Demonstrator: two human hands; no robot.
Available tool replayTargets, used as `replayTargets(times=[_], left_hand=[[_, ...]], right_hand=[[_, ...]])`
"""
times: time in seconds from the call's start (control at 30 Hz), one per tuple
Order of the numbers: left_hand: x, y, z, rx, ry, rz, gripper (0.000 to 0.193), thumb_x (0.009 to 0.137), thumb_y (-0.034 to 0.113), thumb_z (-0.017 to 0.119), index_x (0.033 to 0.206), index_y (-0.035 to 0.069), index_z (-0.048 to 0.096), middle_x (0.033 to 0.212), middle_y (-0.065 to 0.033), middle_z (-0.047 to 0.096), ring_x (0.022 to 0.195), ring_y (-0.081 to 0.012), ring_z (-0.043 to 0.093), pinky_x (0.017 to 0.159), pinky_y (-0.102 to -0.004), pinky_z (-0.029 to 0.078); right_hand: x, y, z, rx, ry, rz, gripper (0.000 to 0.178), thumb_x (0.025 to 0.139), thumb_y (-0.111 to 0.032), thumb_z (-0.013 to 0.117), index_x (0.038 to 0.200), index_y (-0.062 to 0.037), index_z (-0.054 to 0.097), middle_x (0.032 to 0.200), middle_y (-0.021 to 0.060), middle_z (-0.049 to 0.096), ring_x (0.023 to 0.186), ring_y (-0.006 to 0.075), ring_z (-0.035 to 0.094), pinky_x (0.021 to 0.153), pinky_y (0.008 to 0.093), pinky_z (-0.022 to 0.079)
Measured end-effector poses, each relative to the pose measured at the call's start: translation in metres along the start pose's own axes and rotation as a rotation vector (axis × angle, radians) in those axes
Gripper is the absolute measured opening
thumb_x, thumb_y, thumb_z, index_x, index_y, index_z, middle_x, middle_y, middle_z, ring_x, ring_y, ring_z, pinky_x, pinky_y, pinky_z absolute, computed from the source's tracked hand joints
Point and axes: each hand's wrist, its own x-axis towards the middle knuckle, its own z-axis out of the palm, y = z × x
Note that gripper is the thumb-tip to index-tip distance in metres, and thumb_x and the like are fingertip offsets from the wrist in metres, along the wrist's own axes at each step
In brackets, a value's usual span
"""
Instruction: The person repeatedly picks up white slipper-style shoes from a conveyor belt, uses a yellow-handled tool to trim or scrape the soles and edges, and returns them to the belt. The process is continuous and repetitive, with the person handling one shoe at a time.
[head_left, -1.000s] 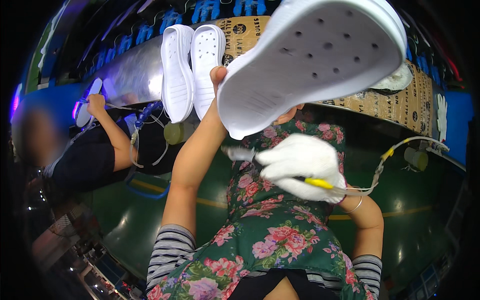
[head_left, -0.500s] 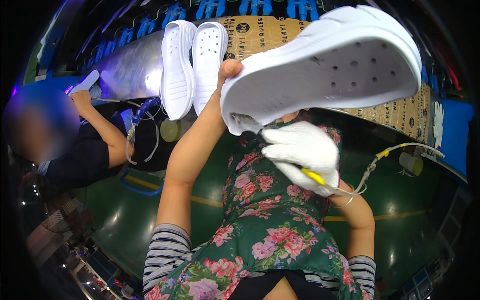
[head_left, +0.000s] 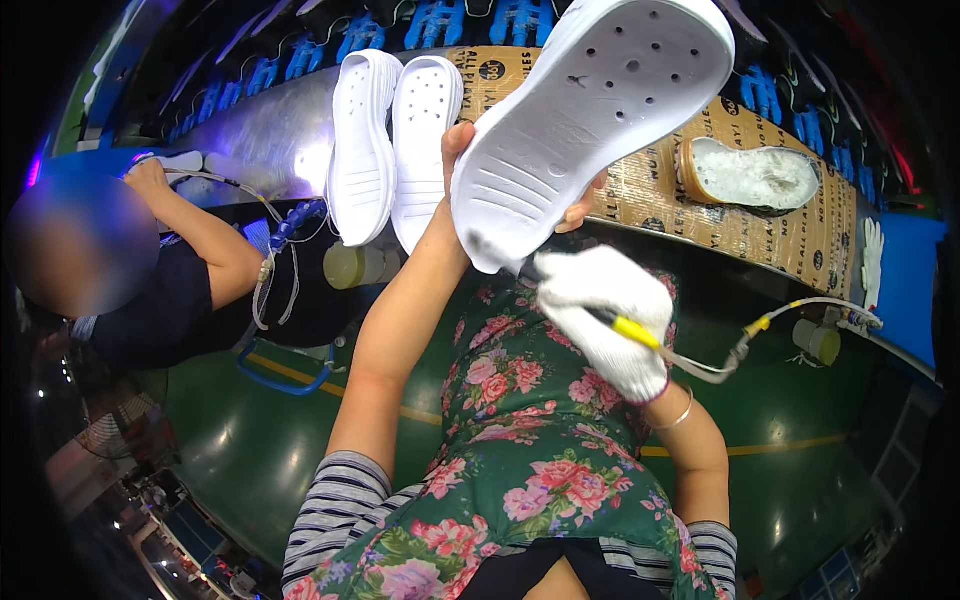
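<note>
My bare left hand (head_left: 456, 150) is closed round the edges of a white shoe sole (head_left: 600, 110), thumb on the left side and fingertips showing on the right. The sole's inner face is turned toward me, with small holes at the wide end and ridges at the narrow end. In my right hand (head_left: 608, 315), which wears a white knitted glove, is a hose-fed brush (head_left: 634, 332) with a black and yellow handle. Its blurred bristles touch the inside of the sole's near end, where a grey smear shows. A pale hose runs rightward from the handle.
Two white soles (head_left: 362, 150) stand side by side on the bench. Printed brown cardboard (head_left: 650, 190) carries a tan, sole-shaped holder (head_left: 690, 170) with whitish wet material inside. A white glove (head_left: 873, 265) lies at right. Another person's hand (head_left: 150, 178) works at left.
The sole has swung left and tilted, showing more of its inner face. That uncovers the tan holder on the cardboard. My right hand and the brush have shifted slightly with it.
</note>
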Motion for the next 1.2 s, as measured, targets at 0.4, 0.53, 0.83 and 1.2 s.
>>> replayTargets(times=[0.4, 0.53, 0.83, 1.2], left_hand=[[-0.031, -0.037, 0.033, -0.333, 0.372, 0.020, 0.091, 0.097, 0.067, 0.045, 0.164, 0.006, 0.036, 0.139, -0.0308, 0.058, 0.108, -0.0470, 0.066, 0.088, -0.0641, 0.059], [-0.035, -0.046, 0.033, -0.296, 0.310, -0.001, 0.100, 0.088, 0.072, 0.059, 0.162, 0.007, 0.039, 0.136, -0.0306, 0.052, 0.107, -0.0443, 0.062, 0.085, -0.0582, 0.056], [-0.039, -0.020, 0.017, -0.177, 0.254, 0.079, 0.103, 0.084, 0.073, 0.067, 0.160, 0.009, 0.040, 0.132, -0.0275, 0.053, 0.102, -0.0403, 0.056, 0.081, -0.0511, 0.049], [-0.039, -0.021, 0.023, 0.250, 0.338, 0.054, 0.115, 0.072, 0.074, 0.079, 0.151, -0.002, 0.045, 0.127, -0.0266, 0.058, 0.105, -0.0359, 0.063, 0.085, -0.0459, 0.054]], right_hand=[[0.067, 0.018, -0.072, -0.435, 0.158, -0.330, 0.019, 0.083, -0.006, 0.083, 0.101, -0.0104, 0.081, 0.101, 0.0085, 0.081, 0.090, 0.0236, 0.077, 0.079, 0.0341, 0.060], [0.085, 0.032, -0.087, -0.630, 0.245, -0.517, 0.023, 0.082, 0.000, 0.080, 0.103, -0.0075, 0.080, 0.105, 0.0131, 0.080, 0.089, 0.0273, 0.075, 0.079, 0.0369, 0.060], [0.008, -0.003, -0.013, 0.150, -0.112, -0.155, 0.017, 0.079, 0.000, 0.085, 0.093, -0.0079, 0.079, 0.101, 0.0109, 0.081, 0.086, 0.0241, 0.075, 0.074, 0.0360, 0.058], [0.004, -0.013, -0.053, 0.763, 0.105, 0.157, 0.020, 0.075, 0.007, 0.075, 0.092, -0.0009, 0.068, 0.101, 0.0226, 0.076, 0.095, 0.0320, 0.071, 0.088, 0.0439, 0.057]])
